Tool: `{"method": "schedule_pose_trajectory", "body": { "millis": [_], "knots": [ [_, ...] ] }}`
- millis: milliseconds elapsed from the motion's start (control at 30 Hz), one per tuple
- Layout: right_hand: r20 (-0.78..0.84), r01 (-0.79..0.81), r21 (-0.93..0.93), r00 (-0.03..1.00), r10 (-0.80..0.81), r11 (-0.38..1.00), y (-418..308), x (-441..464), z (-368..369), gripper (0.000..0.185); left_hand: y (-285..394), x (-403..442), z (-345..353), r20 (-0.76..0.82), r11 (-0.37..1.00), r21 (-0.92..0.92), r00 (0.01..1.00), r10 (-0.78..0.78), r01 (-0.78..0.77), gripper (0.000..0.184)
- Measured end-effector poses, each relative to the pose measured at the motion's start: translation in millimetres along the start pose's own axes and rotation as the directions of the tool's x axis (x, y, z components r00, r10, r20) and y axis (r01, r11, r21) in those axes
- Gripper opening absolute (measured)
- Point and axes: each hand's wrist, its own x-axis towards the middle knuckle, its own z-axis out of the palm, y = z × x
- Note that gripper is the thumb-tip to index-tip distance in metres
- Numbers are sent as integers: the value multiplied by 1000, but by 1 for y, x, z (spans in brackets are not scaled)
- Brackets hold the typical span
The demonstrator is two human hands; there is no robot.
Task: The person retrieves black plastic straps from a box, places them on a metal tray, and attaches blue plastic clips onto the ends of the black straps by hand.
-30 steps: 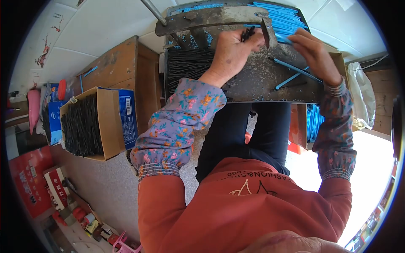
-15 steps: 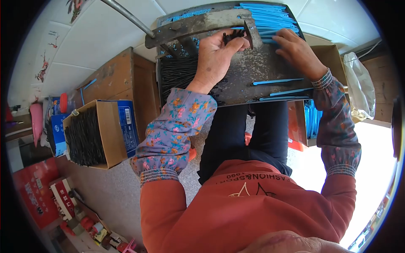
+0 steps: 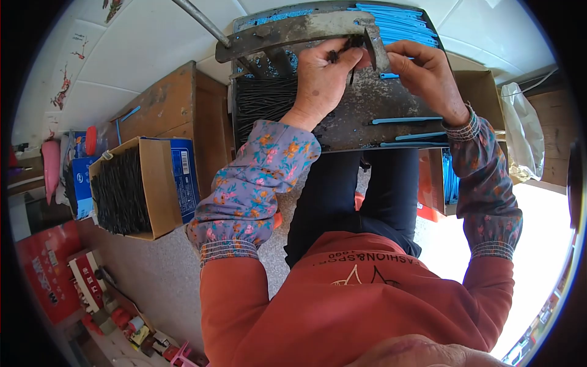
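Observation:
My left hand (image 3: 323, 79) is closed around a small bunch of short black pieces (image 3: 353, 44), whose ends poke out between thumb and fingers. It is under a worn metal arm (image 3: 287, 33) that spans a dark metal tray (image 3: 354, 125). My right hand (image 3: 425, 76) is pinched beside the arm's downturned end plate (image 3: 378, 52); what its fingertips hold is hidden. Just below those fingertips shows a short bit of blue strip (image 3: 389, 76). Long blue strips (image 3: 397, 24) are heaped at the tray's back right, and thin black strips (image 3: 263, 101) at its left.
Several single blue strips (image 3: 406, 120) lie near the tray's front edge. At the left, a cardboard box (image 3: 162, 202) holds many black strips beside a wooden cabinet (image 3: 165, 110). Another box with blue strips (image 3: 450, 177) is below right, near a white plastic bag (image 3: 523, 128).
My right hand has moved left and down from the blue heap to the metal arm's end plate, its fingers now pinched. My left hand still grips the black pieces; the view has shifted slightly.

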Motion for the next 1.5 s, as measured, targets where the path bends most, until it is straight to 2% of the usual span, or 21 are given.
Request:
{"method": "schedule_pose_trajectory", "body": {
  "millis": [33, 100, 167, 367, 500, 533, 600, 667, 867, 1033, 1100, 1167, 1200, 1333, 1367, 1433, 1500],
  "knots": [
    [7, -2, 1, 1000, 2, 1000, 2, 4, -1, 10, -1, 0, -1, -6, 1000, 0, 1000, -3, 3, 13],
    [109, 254, -181, 965, -237, 950, 9, 20, -9, 10, -2, 1, -1, 6, 1000, -2, 1000, 4, -4, 13],
    [246, 499, -324, 865, -438, 804, 14, 30, -19, 10, -3, 2, 0, 22, 1000, -6, 1000, 12, -12, 13],
    [300, 349, -226, 913, -276, 909, 10, 22, -37, 9, 0, 1, -1, 21, 997, -44, 997, 71, -70, 12],
    [498, 474, -474, 839, -218, 742, 32, 12, -52, 5, -1, 0, 0, 32, 997, -71, 999, 29, -27, 12],
    [488, 465, -480, 846, -214, 743, 37, 10, -52, 5, 0, -1, 3, 43, 997, -75, 999, 28, -25, 12],
    [466, 572, -660, 821, -331, 488, 52, 14, -45, 7, 3, -4, 5, 49, 994, -104, 999, 23, -18, 12],
    [486, 604, -777, 754, -442, 178, 58, 22, -40, 10, 7, -4, 4, 38, 992, -126, 999, 24, -19, 12],
    [479, 562, -803, 807, -346, 198, 47, 17, -42, 14, 2, 0, 2, 23, 975, -224, 1000, 11, -6, 13],
    [548, 638, -759, 734, -401, 130, 47, 24, -35, 17, 2, 1, 0, 54, 981, -194, 998, 33, -22, 14],
    [329, 486, -671, 872, -363, 560, 21, 16, -32, 13, 1, 4, 0, 30, 980, -200, 999, 23, -16, 13],
    [131, 229, -415, 973, -191, 881, 3, 8, -24, 9, -1, 0, 1, 17, 979, -204, 1000, -6, 10, 12],
    [128, 229, -414, 973, -193, 881, 2, 9, -21, 9, -1, 1, 1, 20, 979, -202, 1000, -6, 10, 12],
    [103, 117, 28, 987, -119, 993, 9, 14, -7, 8, -2, 2, 0, 21, 995, -97, 1000, 2, 0, 11],
    [108, 114, 31, 987, -117, 993, 12, 18, -7, 8, -3, 1, -1, 16, 995, -95, 1000, -3, 4, 11],
    [199, 334, -150, 932, -303, 931, 17, 33, -13, 7, -1, 3, -4, 25, 998, -59, 1000, 12, -10, 11],
    [303, 532, -308, 841, -449, 789, 19, 37, -22, 7, 2, 3, -4, 53, 999, -28, 998, 25, -23, 11]
  ]
}}
